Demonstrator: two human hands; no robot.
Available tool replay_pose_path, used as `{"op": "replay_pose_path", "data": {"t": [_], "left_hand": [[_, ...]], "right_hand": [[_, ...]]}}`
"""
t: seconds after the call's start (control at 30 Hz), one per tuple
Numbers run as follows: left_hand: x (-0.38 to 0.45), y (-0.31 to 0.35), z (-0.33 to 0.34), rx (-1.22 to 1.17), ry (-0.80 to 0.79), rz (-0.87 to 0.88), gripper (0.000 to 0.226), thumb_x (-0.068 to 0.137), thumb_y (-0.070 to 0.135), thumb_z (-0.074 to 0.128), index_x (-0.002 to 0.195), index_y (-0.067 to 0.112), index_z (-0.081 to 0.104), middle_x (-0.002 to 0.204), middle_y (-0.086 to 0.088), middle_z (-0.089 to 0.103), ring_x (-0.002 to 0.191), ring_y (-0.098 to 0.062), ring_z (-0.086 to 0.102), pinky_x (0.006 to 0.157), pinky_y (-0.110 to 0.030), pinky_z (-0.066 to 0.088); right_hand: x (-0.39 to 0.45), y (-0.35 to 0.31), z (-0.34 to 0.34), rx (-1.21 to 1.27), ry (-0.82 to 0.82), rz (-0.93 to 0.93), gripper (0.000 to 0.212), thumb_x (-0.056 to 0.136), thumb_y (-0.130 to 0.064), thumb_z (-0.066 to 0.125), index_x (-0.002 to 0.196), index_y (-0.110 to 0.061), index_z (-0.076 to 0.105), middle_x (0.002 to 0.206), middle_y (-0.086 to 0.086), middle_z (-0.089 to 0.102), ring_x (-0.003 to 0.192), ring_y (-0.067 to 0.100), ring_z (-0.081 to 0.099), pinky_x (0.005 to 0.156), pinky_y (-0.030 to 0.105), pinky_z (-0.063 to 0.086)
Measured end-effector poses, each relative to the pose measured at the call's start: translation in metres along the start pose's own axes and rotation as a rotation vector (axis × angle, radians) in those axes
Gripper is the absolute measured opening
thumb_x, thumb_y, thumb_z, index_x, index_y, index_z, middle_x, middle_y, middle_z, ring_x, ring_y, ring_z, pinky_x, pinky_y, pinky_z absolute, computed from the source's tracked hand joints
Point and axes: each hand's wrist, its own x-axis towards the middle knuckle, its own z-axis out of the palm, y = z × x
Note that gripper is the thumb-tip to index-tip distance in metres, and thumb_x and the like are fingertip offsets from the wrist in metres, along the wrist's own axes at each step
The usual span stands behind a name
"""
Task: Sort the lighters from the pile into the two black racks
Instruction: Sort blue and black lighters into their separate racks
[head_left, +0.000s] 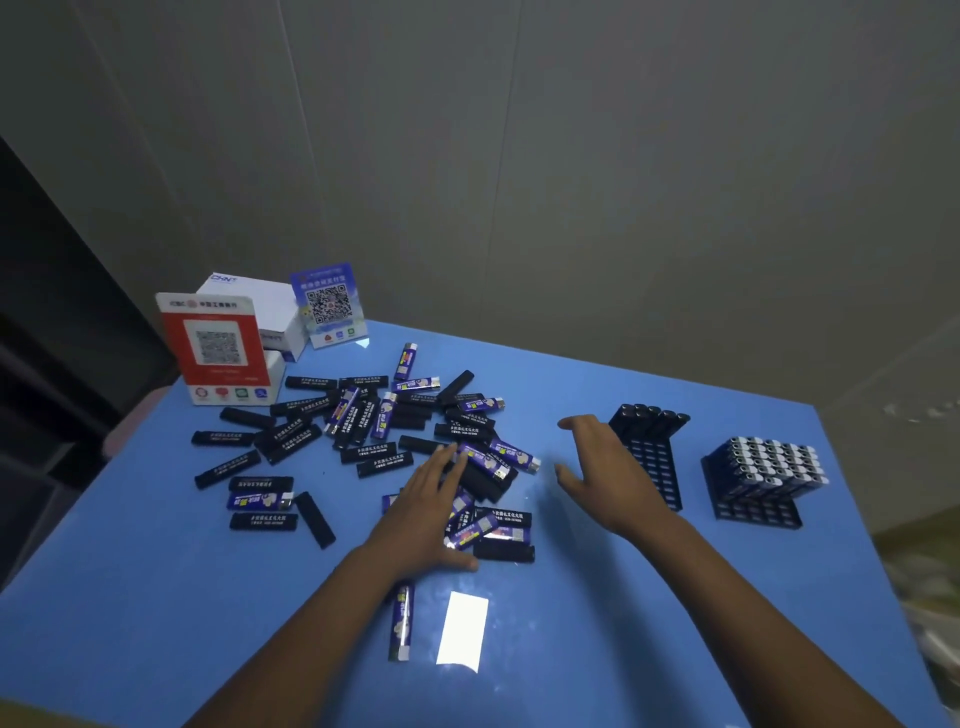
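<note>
A pile of black and blue lighters (363, 431) lies scattered over the middle of the blue table (156, 597). My left hand (426, 509) lies flat with straight fingers on lighters at the pile's near right side. My right hand (608, 467) hovers open, fingers spread, between the pile and the nearer black rack (652, 457), which holds one row of black lighters at its far end. Farther right, the second black rack (753, 483) is mostly filled with blue lighters standing upright. One blue lighter (402, 621) lies alone beside my left forearm.
A red QR-code stand (218, 348), white boxes (260, 306) and a blue QR-code stand (330, 304) sit at the table's far left corner. A bright light patch (462, 631) shines on the near tabletop. Grey walls close in behind.
</note>
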Motion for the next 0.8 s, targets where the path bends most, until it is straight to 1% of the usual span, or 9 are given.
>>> {"op": "replay_pose_path", "data": {"t": [0.1, 0.17, 0.2, 0.33, 0.4, 0.53, 0.67, 0.73, 0.8], "left_hand": [[-0.020, -0.017, -0.003, 0.027, -0.016, -0.090, 0.135, 0.071, 0.077, 0.064, 0.154, 0.015, -0.023, 0.158, 0.001, -0.034, 0.147, -0.016, -0.027, 0.124, -0.039, -0.006], [-0.030, -0.026, -0.002, 0.059, -0.039, -0.151, 0.135, 0.065, 0.089, 0.042, 0.153, 0.010, -0.024, 0.159, -0.006, -0.034, 0.148, -0.022, -0.027, 0.124, -0.043, -0.005], [-0.033, -0.028, -0.001, 0.055, -0.049, -0.164, 0.137, 0.061, 0.091, 0.037, 0.153, 0.009, -0.024, 0.158, -0.007, -0.034, 0.148, -0.023, -0.027, 0.124, -0.042, -0.006], [-0.029, -0.024, 0.004, -0.012, -0.049, -0.142, 0.131, 0.074, 0.080, 0.053, 0.152, 0.010, -0.025, 0.157, -0.007, -0.036, 0.148, -0.022, -0.028, 0.124, -0.038, -0.004], [-0.022, -0.017, 0.007, -0.021, -0.049, -0.102, 0.132, 0.074, 0.080, 0.054, 0.152, 0.011, -0.026, 0.157, -0.005, -0.037, 0.147, -0.021, -0.029, 0.125, -0.040, -0.001], [-0.004, -0.008, 0.009, -0.005, -0.034, -0.025, 0.135, 0.074, 0.073, 0.067, 0.152, 0.014, -0.026, 0.158, -0.001, -0.037, 0.147, -0.019, -0.029, 0.123, -0.035, -0.004], [0.012, -0.003, 0.006, -0.001, -0.076, -0.012, 0.137, 0.071, 0.068, 0.073, 0.153, 0.019, -0.025, 0.157, 0.003, -0.038, 0.147, -0.017, -0.028, 0.125, -0.038, 0.001], [0.019, -0.001, 0.005, -0.020, -0.098, -0.008, 0.136, 0.071, 0.065, 0.075, 0.154, 0.021, -0.024, 0.158, 0.005, -0.037, 0.148, -0.016, -0.025, 0.125, -0.039, 0.009], [0.023, 0.002, 0.003, -0.030, -0.110, 0.011, 0.136, 0.070, 0.063, 0.078, 0.155, 0.023, -0.020, 0.158, 0.008, -0.036, 0.150, -0.015, -0.020, 0.122, -0.039, 0.022]], "right_hand": [[0.006, -0.002, 0.002, -0.089, -0.024, -0.010, 0.067, 0.096, -0.039, 0.059, 0.152, -0.013, 0.032, 0.154, 0.004, 0.037, 0.140, 0.022, 0.035, 0.113, 0.034, 0.034], [0.009, -0.006, 0.007, -0.141, -0.029, -0.002, 0.076, 0.096, -0.049, 0.056, 0.156, -0.014, 0.024, 0.161, 0.008, 0.028, 0.148, 0.025, 0.026, 0.120, 0.038, 0.026], [0.010, -0.009, 0.010, -0.170, -0.033, -0.002, 0.079, 0.096, -0.053, 0.053, 0.157, -0.015, 0.020, 0.163, 0.009, 0.022, 0.151, 0.027, 0.020, 0.122, 0.040, 0.021], [0.014, -0.015, 0.013, -0.218, -0.063, 0.005, 0.086, 0.096, -0.060, 0.048, 0.160, -0.019, 0.009, 0.167, 0.008, 0.008, 0.154, 0.027, 0.006, 0.125, 0.044, 0.011], [0.014, -0.015, 0.011, -0.207, -0.065, 0.016, 0.087, 0.095, -0.061, 0.049, 0.160, -0.019, 0.009, 0.167, 0.008, 0.008, 0.154, 0.027, 0.006, 0.125, 0.043, 0.012], [0.011, -0.006, 0.004, -0.186, -0.049, 0.031, 0.086, 0.095, -0.061, 0.051, 0.159, -0.018, 0.013, 0.166, 0.009, 0.011, 0.154, 0.025, 0.009, 0.124, 0.040, 0.013], [0.008, 0.006, -0.004, -0.160, -0.064, 0.067, 0.085, 0.095, -0.054, 0.056, 0.158, -0.016, 0.015, 0.166, 0.009, 0.012, 0.153, 0.025, 0.010, 0.123, 0.037, 0.015], [0.007, 0.013, -0.008, -0.147, -0.071, 0.081, 0.084, 0.095, -0.051, 0.057, 0.158, -0.015, 0.015, 0.166, 0.009, 0.012, 0.153, 0.025, 0.011, 0.123, 0.037, 0.016], [0.006, 0.018, -0.010, -0.135, -0.085, 0.095, 0.084, 0.095, -0.050, 0.058, 0.158, -0.014, 0.016, 0.166, 0.009, 0.012, 0.153, 0.025, 0.010, 0.123, 0.037, 0.016]]}}
